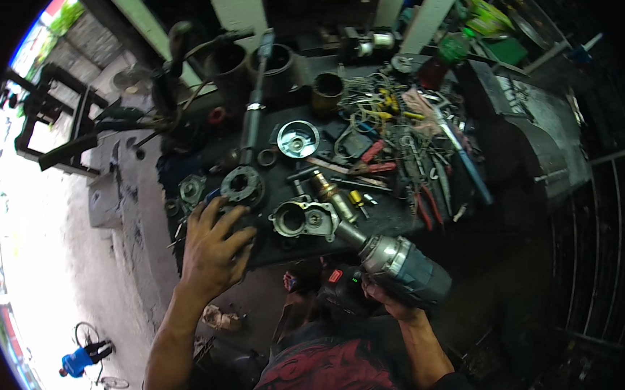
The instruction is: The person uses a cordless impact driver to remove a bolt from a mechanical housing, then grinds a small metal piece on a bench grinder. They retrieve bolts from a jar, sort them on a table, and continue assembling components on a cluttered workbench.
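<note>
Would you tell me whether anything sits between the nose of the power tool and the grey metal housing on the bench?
Nothing visible does: the power tool in the right hand already points its nose at the housing.

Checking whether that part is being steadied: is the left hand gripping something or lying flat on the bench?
Flat: the left hand lies palm down, fingers spread, on the dark workbench, closed around nothing.

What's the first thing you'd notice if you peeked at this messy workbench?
Probably the grey power tool at the bench's near edge, held by the right hand, its nose against a silvery metal housing. The left hand lies flat on the dark workbench beside a round metal flange. Behind, to the right, sprawls a tangle of pliers and hand tools.
</note>
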Demonstrator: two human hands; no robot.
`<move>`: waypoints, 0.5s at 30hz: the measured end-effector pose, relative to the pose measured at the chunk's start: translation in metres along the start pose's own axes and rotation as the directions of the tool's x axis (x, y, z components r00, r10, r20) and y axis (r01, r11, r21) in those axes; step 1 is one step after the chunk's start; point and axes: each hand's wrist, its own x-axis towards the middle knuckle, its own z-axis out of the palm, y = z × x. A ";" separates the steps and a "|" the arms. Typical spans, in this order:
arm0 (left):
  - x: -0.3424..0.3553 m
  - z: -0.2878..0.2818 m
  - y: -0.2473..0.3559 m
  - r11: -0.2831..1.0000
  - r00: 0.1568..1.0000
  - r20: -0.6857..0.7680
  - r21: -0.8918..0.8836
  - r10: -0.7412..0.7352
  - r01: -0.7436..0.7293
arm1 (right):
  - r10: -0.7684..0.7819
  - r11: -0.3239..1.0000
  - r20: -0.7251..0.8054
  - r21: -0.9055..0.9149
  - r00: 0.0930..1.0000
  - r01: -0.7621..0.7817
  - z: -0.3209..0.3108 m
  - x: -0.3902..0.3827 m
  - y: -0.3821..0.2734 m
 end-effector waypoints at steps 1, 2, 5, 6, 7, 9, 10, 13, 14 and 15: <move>0.002 0.003 0.000 1.000 1.000 -0.008 -0.003 0.027 -0.027 | -0.040 0.999 -0.044 -0.028 0.998 0.039 -0.013 -0.001 -0.015; 0.002 0.005 -0.001 0.999 0.999 -0.018 0.001 0.043 -0.043 | -0.042 0.999 -0.085 -0.034 0.996 0.039 -0.026 -0.001 -0.030; 0.003 0.011 -0.002 0.999 0.999 -0.027 0.014 0.044 -0.044 | 0.024 0.997 -0.222 0.079 0.975 -0.006 -0.051 0.003 -0.067; 0.002 0.013 -0.001 0.999 0.999 -0.031 0.009 0.038 -0.037 | 0.010 0.996 -0.272 0.091 0.962 0.016 -0.059 0.008 -0.075; 0.002 0.015 0.000 0.999 0.999 -0.033 0.024 0.028 -0.027 | -0.014 0.996 -0.299 0.082 0.954 0.040 -0.062 0.015 -0.077; 0.002 0.016 0.004 0.998 0.999 -0.044 0.056 -0.006 0.009 | -0.047 0.995 -0.312 0.067 0.949 0.071 -0.067 0.030 -0.073; 0.002 0.015 0.005 0.999 0.999 -0.051 0.047 0.007 -0.005 | -0.088 0.994 -0.347 0.032 0.934 0.105 -0.067 0.037 -0.067; 0.004 0.009 0.008 0.999 0.999 -0.042 0.013 0.031 -0.031 | -0.195 0.981 -0.380 -0.055 0.904 0.188 -0.065 0.061 -0.043; 0.003 0.006 0.009 1.000 0.999 -0.023 -0.010 0.024 -0.024 | -0.215 0.976 -0.385 -0.064 0.898 0.207 -0.067 0.071 -0.035; 0.003 0.003 0.008 0.999 1.000 -0.012 -0.040 0.017 -0.017 | -0.214 0.969 -0.424 -0.204 0.880 0.137 -0.067 0.082 -0.029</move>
